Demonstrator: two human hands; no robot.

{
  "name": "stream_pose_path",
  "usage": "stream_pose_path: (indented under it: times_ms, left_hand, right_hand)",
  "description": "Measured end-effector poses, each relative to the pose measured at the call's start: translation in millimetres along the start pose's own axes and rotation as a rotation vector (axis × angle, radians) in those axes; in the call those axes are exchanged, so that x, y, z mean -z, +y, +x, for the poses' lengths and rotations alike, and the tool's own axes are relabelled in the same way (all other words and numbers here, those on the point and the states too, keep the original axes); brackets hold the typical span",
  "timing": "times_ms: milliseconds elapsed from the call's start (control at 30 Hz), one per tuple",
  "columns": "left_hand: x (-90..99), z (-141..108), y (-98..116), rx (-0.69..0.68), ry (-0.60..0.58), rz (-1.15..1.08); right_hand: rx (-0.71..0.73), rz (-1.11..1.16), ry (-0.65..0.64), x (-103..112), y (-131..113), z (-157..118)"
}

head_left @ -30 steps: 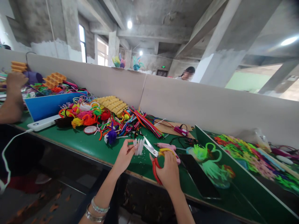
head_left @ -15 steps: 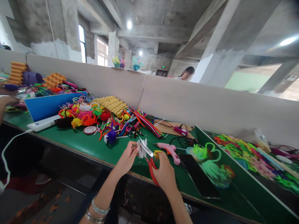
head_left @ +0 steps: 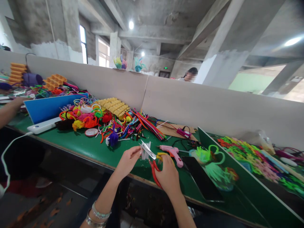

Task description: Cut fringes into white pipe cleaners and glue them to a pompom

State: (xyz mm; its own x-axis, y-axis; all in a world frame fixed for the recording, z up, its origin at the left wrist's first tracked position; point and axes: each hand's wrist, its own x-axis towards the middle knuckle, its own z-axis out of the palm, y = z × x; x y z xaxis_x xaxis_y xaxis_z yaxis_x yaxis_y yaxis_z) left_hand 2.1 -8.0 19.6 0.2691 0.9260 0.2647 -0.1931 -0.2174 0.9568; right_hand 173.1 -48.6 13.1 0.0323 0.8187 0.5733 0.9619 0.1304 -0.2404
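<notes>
My right hand [head_left: 167, 174] is closed around the red and yellow handles of the scissors [head_left: 152, 155]. Their silver blades are parted and point up and left over a bunch of white fuzzy pieces [head_left: 145, 153]. On the left side of that bunch, my left hand [head_left: 129, 160] pinches with thumb and fingers; it seems to grip the white pieces, partly hidden by the fingertips. A pink glue gun [head_left: 173, 153] lies just right of the scissors, on the green table [head_left: 78, 142].
Colourful stems [head_left: 152, 125] and a purple pompom piece [head_left: 113, 138] lie behind my hands. A black phone [head_left: 201, 179], green fuzzy figures [head_left: 219, 175] and a green divider [head_left: 249, 180] stand right. A co-worker's arm [head_left: 10, 110] reaches in beyond the blue board [head_left: 55, 107].
My left hand has shifted slightly left and down. The scissors and my right hand have barely moved. At the far left, the co-worker's arm has moved further into view.
</notes>
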Motion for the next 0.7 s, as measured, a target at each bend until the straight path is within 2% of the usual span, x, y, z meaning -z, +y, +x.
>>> stream_pose_path:
  times_ms: [267,700]
  left_hand:
    - [-1.8,0.4,-3.5,0.018,-0.012,-0.055]
    - [-3.3,-0.1,0.5,0.038,0.101,-0.115]
  right_hand:
    - [0.009,0.004,-0.005,0.8,-0.9,0.4]
    - [0.027,0.011,-0.007,1.8,-1.0,-0.9]
